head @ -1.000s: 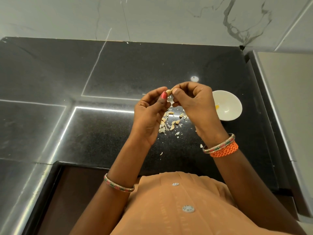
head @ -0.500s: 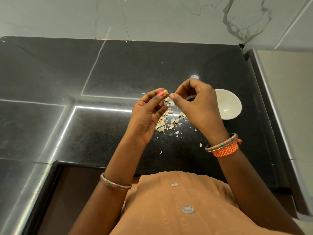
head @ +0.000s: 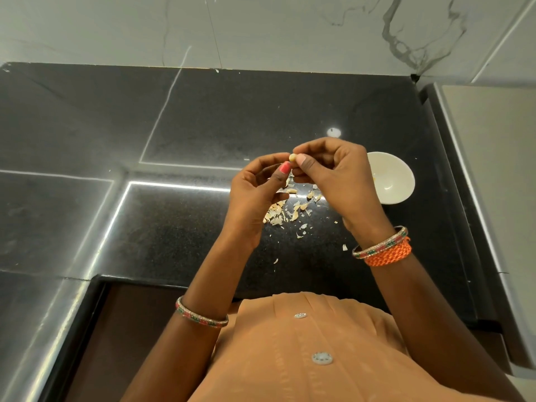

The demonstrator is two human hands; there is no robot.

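Note:
A small pale garlic clove (head: 292, 157) is held in the air above the black counter, pinched between the fingertips of both hands. My left hand (head: 255, 198) pinches it from the left with thumb and forefinger. My right hand (head: 339, 175) pinches it from the right, its other fingers curled. Under the hands lies a scatter of peels and clove pieces (head: 285, 211) on the counter. A small white bowl (head: 391, 178) stands just right of my right hand, with a tiny yellowish bit inside.
The black granite counter (head: 174, 233) runs left and back to a white marble wall (head: 261, 30). A pale raised surface (head: 499, 169) borders the counter on the right. The counter's front edge runs close to my orange shirt.
The hands drew slightly apart half a second ago and have come together again on the clove. A little more peel lies on the counter.

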